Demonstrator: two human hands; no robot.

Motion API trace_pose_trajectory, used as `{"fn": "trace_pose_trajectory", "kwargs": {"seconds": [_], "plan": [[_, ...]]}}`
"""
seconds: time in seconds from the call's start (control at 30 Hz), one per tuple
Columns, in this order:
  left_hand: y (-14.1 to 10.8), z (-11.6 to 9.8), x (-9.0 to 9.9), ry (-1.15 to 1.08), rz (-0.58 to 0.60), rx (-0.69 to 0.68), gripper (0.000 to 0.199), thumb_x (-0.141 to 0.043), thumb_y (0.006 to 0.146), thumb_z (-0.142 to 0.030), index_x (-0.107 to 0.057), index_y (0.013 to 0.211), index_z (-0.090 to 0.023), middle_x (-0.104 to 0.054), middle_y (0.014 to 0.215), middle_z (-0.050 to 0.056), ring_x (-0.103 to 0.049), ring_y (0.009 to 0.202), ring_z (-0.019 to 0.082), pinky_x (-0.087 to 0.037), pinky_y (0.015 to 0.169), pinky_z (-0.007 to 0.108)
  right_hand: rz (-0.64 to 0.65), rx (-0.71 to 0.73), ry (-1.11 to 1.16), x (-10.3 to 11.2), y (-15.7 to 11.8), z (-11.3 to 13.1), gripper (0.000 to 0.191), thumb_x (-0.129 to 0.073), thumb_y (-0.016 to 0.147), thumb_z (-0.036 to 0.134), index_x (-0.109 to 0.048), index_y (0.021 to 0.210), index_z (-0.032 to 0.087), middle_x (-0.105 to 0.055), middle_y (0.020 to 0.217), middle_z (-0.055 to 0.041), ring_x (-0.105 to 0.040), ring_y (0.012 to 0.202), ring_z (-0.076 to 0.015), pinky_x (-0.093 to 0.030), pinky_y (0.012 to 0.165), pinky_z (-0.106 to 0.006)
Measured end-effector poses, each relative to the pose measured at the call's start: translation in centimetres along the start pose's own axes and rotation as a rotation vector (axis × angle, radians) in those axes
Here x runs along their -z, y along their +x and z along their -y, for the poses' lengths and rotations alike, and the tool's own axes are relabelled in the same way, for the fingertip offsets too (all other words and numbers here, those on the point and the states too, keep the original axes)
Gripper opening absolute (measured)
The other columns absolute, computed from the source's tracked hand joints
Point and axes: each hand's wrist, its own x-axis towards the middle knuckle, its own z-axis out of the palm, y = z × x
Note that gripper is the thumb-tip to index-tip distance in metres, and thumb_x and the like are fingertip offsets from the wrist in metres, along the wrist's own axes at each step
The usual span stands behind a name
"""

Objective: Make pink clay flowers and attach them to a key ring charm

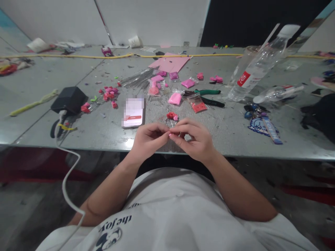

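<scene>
Two hands, left hand (148,139), right hand (195,137), pinching a pink bit (170,134), shirt (157,216) lettering upside down

grey table (235,139), white wall (146,21), dim floor (31,202)

The white shirt (167,212) carries dark lettering near the bottom edge of the view, seen upside down and reading roughly "Xofam". The clear bottle (258,66), right of the phone (133,113), has a red label with white characters too small to read.
</scene>
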Motion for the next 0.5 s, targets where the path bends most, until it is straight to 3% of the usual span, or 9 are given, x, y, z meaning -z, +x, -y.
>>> {"fn": "trace_pose_trajectory", "kwargs": {"seconds": [0.13, 0.3, 0.4, 0.5], "plan": [[0.0, 0.4, 0.3, 0.022, 0.022, -0.054, 0.013, -0.085, 0.088, -0.029, -0.08, 0.082, -0.019, -0.079, 0.078, 0.004, -0.07, 0.072, 0.015, -0.056, 0.068, 0.027, 0.053, -0.134, 0.124, 0.1, -0.1, 0.1, 0.008, -0.08, 0.095, 0.019, -0.079, 0.102, 0.024, -0.076, 0.086, -0.0001, -0.071, 0.076, -0.0122, -0.057, 0.062, -0.024], [0.1, 0.1, 0.3, 0.079, 0.054, -0.133, 0.014, -0.083, 0.088, -0.026, -0.077, 0.078, -0.019, -0.073, 0.07, 0.002, -0.063, 0.064, 0.013, -0.052, 0.063, 0.026, 0.104, -0.444, 0.363, 0.4, -0.2, 0.2, 0.011, -0.086, 0.091, 0.029, -0.078, 0.096, 0.023, -0.077, 0.089, -0.0002, -0.072, 0.08, -0.0127, -0.056, 0.064, -0.024], [0.1, 0.0, 0.1, 0.142, 0.055, -0.169, 0.016, -0.082, 0.089, -0.027, -0.075, 0.077, -0.019, -0.072, 0.069, 0.002, -0.062, 0.063, 0.013, -0.049, 0.061, 0.027, 0.152, -0.63, 0.576, 0.7, 0.1, 0.1, 0.016, -0.089, 0.089, 0.031, -0.077, 0.095, 0.023, -0.071, 0.081, 0.0025, -0.063, 0.066, -0.0089, -0.049, 0.054, -0.022], [0.0, 0.0, -0.4, 0.172, 0.03, -0.155, 0.016, -0.082, 0.091, -0.03, -0.076, 0.08, -0.019, -0.075, 0.073, 0.003, -0.064, 0.066, 0.013, -0.049, 0.062, 0.027, 0.156, -0.72, 0.739, 1.0, 0.5, 0.1, 0.021, -0.091, 0.087, 0.034, -0.075, 0.093, 0.022, -0.065, 0.071, 0.0052, -0.055, 0.056, -0.0076, -0.042, 0.049, -0.021]]}}
